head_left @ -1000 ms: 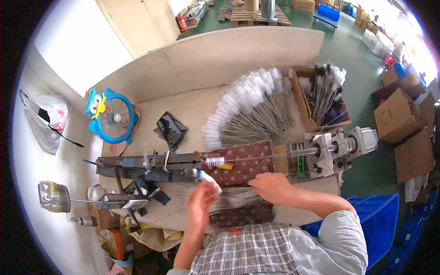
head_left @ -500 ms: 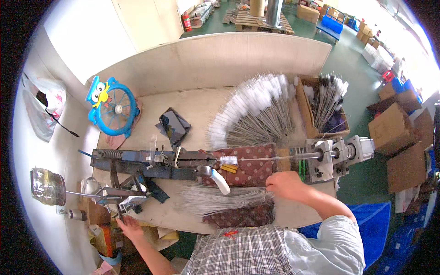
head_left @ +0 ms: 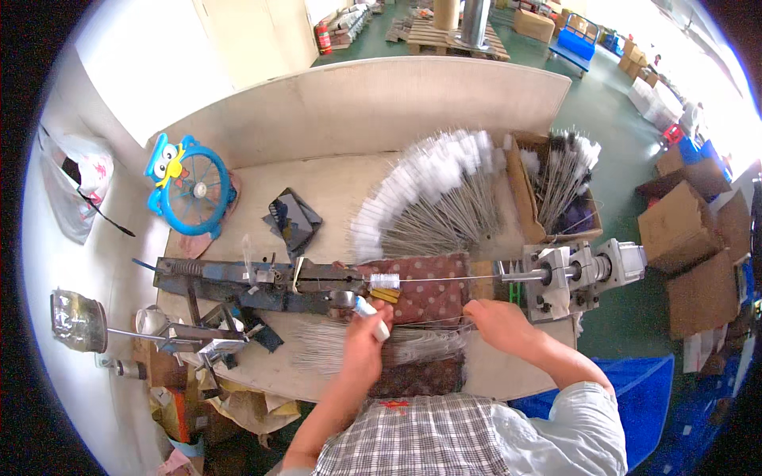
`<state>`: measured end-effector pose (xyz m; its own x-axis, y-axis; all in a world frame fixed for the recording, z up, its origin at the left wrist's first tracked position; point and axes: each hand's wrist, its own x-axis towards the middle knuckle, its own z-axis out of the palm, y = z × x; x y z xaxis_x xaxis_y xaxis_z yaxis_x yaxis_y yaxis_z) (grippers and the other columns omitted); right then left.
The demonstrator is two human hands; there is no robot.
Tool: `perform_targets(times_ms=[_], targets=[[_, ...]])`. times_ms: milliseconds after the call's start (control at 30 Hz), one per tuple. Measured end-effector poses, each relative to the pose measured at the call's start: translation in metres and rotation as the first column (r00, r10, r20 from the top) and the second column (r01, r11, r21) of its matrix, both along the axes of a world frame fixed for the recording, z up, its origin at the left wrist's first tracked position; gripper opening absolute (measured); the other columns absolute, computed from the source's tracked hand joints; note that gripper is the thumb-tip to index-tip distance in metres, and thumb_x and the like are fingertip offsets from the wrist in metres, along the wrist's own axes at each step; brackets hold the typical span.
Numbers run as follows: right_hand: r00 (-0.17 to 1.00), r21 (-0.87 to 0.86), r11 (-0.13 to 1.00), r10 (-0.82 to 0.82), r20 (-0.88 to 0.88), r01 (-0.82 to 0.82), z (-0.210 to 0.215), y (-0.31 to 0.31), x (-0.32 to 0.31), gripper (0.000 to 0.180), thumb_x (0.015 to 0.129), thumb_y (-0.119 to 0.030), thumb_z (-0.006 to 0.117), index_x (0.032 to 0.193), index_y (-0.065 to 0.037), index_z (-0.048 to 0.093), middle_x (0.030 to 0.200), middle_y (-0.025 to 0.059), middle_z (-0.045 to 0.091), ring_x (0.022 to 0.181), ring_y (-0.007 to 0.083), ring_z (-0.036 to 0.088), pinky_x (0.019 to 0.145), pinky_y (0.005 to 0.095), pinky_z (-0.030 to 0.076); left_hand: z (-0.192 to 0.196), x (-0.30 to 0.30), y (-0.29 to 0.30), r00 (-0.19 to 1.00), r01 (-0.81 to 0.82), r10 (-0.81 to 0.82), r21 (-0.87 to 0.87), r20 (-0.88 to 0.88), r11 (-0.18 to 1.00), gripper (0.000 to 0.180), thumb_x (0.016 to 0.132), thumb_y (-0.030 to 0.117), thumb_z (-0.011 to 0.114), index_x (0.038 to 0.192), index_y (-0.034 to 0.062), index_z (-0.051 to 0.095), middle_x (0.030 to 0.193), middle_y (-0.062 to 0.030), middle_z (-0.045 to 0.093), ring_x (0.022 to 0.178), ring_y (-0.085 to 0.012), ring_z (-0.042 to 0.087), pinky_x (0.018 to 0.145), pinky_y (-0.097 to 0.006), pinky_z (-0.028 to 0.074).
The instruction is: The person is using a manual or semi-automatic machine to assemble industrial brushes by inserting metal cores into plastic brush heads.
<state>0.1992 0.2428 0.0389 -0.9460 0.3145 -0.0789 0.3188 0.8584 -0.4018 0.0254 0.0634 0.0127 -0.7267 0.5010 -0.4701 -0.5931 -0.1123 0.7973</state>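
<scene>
My left hand (head_left: 363,347) is at the white handle (head_left: 376,319) of a lever on the bench machine (head_left: 317,279), its fingers wrapped round it. Above the handle, a small white bristle brush (head_left: 386,281) sits at the machine's jaw. Its thin wire stem (head_left: 444,278) runs right to the metal spindle (head_left: 525,276). My right hand (head_left: 494,321) is closed at the right ends of a bundle of thin metal wires (head_left: 429,343); its fingertips seem to pinch a wire. Under the brush are yellow pieces (head_left: 386,295) and a dotted brown cloth (head_left: 432,297).
Many finished white brushes (head_left: 440,190) fan out at the back of the table. A cardboard box (head_left: 529,214) of brushes stands right of them. A blue cartoon-shaped fan (head_left: 190,190) and a dark folded packet (head_left: 292,220) lie left. A low board (head_left: 357,103) edges the table.
My left hand has moved from the lower left, by the metal frame, rightward onto the white handle. My right hand has stayed by the wire ends.
</scene>
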Motion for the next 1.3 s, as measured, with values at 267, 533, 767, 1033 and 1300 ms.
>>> perform_targets(times_ms=[267, 533, 767, 1033, 1300], targets=[[0.981, 0.158, 0.982, 0.073, 0.182, -0.103, 0.026, -0.016, -0.005, 0.024, 0.07, -0.006, 0.059, 0.093, -0.003, 0.051, 0.088, 0.0124, 0.053, 0.078, 0.0276, 0.061, 0.057, 0.0342, 0.052, 0.111, -0.044, -0.017, 0.631, -0.198, -0.354, 0.586, 0.69, 0.786, 0.034, 0.09, 0.043, 0.048, 0.095, 0.0117, 0.058, 0.063, -0.0009, 0.054, 0.046, -0.0129, 0.047, 0.058, -0.03, 0.045], [0.999, 0.576, 0.818, 0.025, -0.047, 0.007, 0.102, 0.01, -0.004, 0.021, 0.065, -0.006, 0.058, 0.085, -0.004, 0.051, 0.079, 0.0077, 0.048, 0.08, 0.0231, 0.056, 0.056, 0.0327, 0.049, 0.081, -0.012, -0.052, 0.757, 0.466, -0.593, 0.409, 0.276, 0.785, 0.038, 0.095, 0.032, 0.042, 0.097, -0.0015, 0.061, 0.077, -0.0114, 0.063, 0.054, -0.0162, 0.055, 0.059, -0.032, 0.048], [0.899, 0.322, 0.934, 0.003, -0.438, 0.153, 0.115, 0.057, 0.006, 0.029, 0.067, 0.006, 0.053, 0.094, -0.001, 0.061, 0.089, 0.0122, 0.062, 0.081, 0.0284, 0.061, 0.069, 0.0355, 0.051, 0.081, 0.014, 0.047, 0.506, 0.741, -0.641, -0.089, -0.577, 0.665, 0.022, 0.089, 0.018, 0.056, 0.096, -0.0025, 0.057, 0.086, -0.0087, 0.06, 0.063, -0.015, 0.06, 0.058, -0.028, 0.049], [0.857, -0.025, 0.978, -0.196, -0.476, 0.209, 0.084, 0.054, -0.018, 0.017, 0.08, -0.009, 0.06, 0.098, -0.009, 0.062, 0.079, 0.0141, 0.064, 0.073, 0.031, 0.063, 0.064, 0.0362, 0.05, 0.02, 0.025, 0.134, -0.377, -0.003, -0.656, -0.707, -0.654, 0.707, 0.015, 0.075, 0.009, 0.058, 0.091, 0.0084, 0.058, 0.083, -0.0087, 0.058, 0.07, -0.0241, 0.064, 0.057, -0.035, 0.051], [0.982, -0.014, 0.999, 0.031, -0.188, -0.034, 0.093, 0.061, -0.029, 0.014, 0.071, -0.029, 0.067, 0.079, -0.019, 0.071, 0.069, 0.0062, 0.062, 0.073, 0.0268, 0.059, 0.066, 0.0385, 0.048, 0.007, -0.034, 0.145, -0.577, -0.347, -0.693, -0.639, -0.432, 0.687, 0.01, 0.07, 0.012, 0.059, 0.079, 0.0092, 0.061, 0.084, -0.005, 0.058, 0.084, -0.0211, 0.059, 0.069, -0.036, 0.048]])
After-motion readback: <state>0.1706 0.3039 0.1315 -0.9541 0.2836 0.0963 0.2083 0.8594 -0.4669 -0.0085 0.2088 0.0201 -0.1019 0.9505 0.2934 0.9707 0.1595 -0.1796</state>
